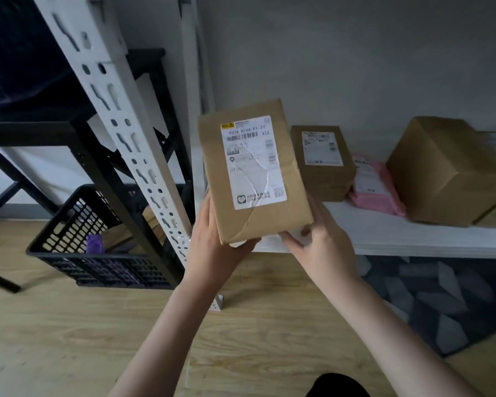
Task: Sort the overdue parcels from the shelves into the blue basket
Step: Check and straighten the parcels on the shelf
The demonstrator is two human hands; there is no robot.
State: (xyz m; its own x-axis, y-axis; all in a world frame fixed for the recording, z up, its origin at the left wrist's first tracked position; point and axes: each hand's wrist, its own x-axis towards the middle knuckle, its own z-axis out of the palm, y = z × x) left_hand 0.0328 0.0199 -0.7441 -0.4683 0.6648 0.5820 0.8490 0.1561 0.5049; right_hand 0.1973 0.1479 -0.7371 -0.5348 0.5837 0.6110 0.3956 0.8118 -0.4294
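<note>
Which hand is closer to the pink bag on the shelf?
The right hand. It holds the bottom right corner of the brown parcel, on the side nearest the pink bag. The left hand grips the parcel's bottom left corner, farther away.

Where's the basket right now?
Head view, lower left: the basket sits on the wooden floor behind the white shelf upright, left of the held parcel.

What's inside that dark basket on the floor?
Inside the basket you can see something small and purple and what looks like brown cardboard. The white shelf post and the basket's own walls cover the rest, so there may be more.
</note>
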